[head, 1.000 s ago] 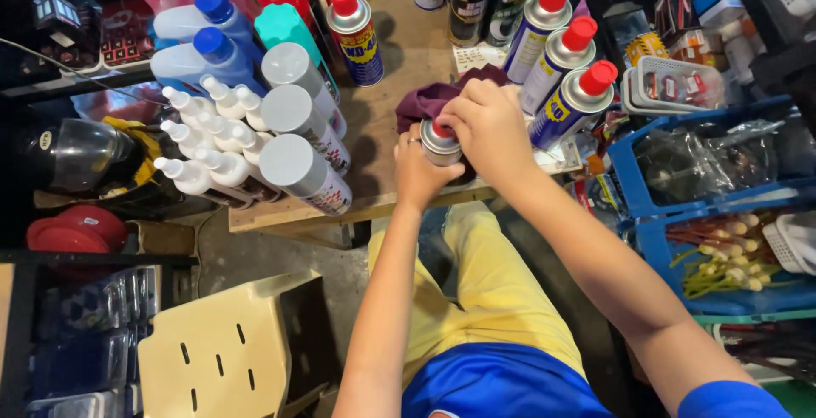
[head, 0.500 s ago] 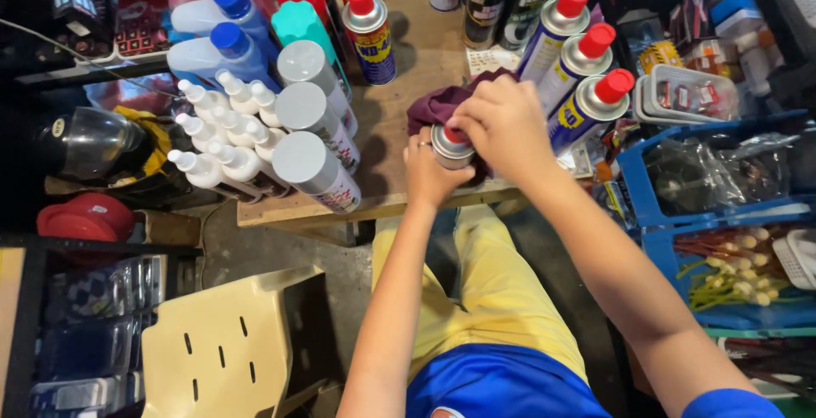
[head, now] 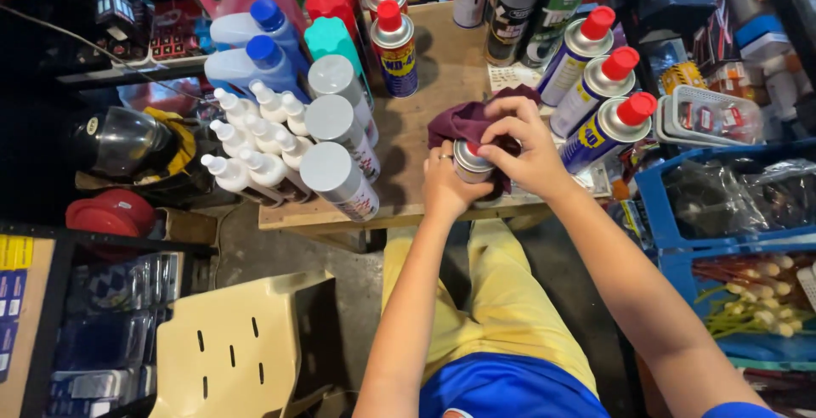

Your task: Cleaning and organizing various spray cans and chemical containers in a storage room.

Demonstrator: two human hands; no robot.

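Observation:
My left hand (head: 445,187) is wrapped around a small spray can (head: 470,160) with a silver top, held upright at the front edge of the wooden table (head: 425,87). My right hand (head: 523,148) presses a maroon cloth (head: 463,121) against the can's top and far side. A ring shows on one finger of my left hand. Most of the can's body is hidden by my fingers and the cloth.
Red-capped blue and yellow spray cans (head: 595,129) stand at the right. White-capped cans (head: 336,176), small white bottles (head: 255,142) and blue-capped bottles (head: 246,57) fill the left. Blue crates (head: 671,214) sit right, a cream plastic stool (head: 229,350) lower left, a dark helmet (head: 123,142) far left.
The can and both hands have stayed at the table's front edge. My right hand with the cloth has shifted slightly over the can's top.

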